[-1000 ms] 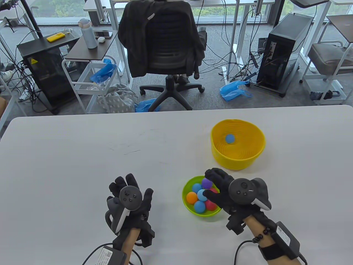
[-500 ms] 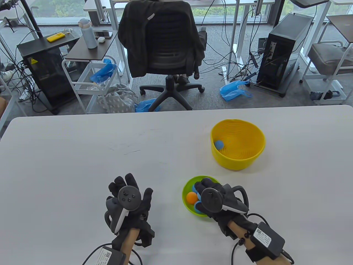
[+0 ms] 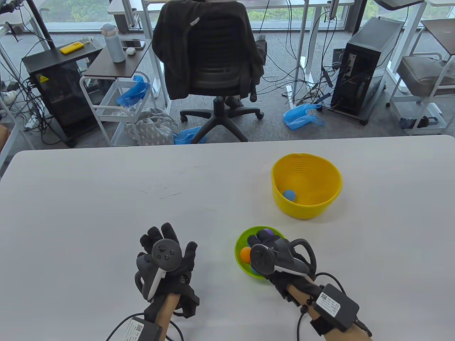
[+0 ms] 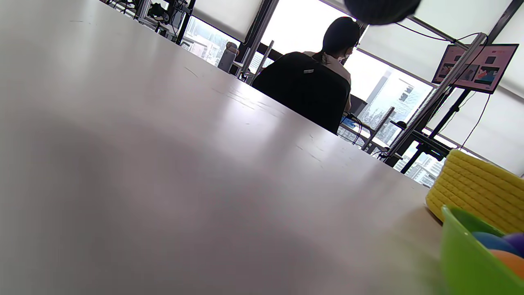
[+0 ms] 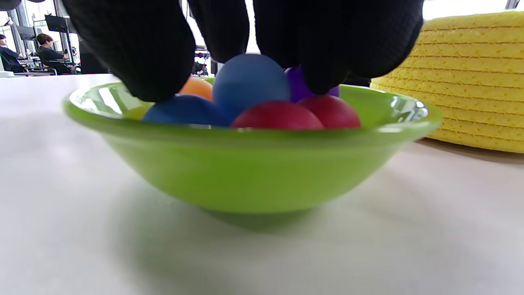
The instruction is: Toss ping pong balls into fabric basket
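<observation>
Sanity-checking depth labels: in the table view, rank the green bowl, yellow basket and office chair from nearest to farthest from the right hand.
From the right hand:
1. Green bowl: directly under the fingers, which reach in among the balls.
2. Yellow basket: just beyond the bowl, slightly right, one blue ball inside.
3. Office chair: past the table's far edge, on the floor, a dark jacket over its back.

the green bowl (image 5: 254,172) under the right grip (image 5: 245,49) is glossy plastic. just beyond it the yellow basket (image 5: 470,82) is ribbed, woven cloth; the tabletop (image 5: 82,246) is smooth and matt.
</observation>
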Demonstrator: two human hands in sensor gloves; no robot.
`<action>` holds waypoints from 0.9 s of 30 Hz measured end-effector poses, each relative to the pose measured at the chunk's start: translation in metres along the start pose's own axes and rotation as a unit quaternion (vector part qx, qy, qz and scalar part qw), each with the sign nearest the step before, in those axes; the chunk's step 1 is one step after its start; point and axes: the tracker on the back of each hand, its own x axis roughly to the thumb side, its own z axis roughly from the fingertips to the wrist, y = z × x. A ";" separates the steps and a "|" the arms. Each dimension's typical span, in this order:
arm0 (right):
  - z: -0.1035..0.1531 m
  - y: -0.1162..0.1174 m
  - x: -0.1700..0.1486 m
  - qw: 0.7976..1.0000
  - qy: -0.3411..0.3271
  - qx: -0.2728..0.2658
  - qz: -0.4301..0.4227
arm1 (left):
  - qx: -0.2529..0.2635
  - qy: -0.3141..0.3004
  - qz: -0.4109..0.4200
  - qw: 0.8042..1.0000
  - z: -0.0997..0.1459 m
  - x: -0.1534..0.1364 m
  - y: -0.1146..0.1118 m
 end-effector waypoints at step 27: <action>-0.009 0.000 -0.005 0.999 0.005 -0.031 -0.009 | -0.005 0.001 -0.002 1.000 0.000 0.002 0.000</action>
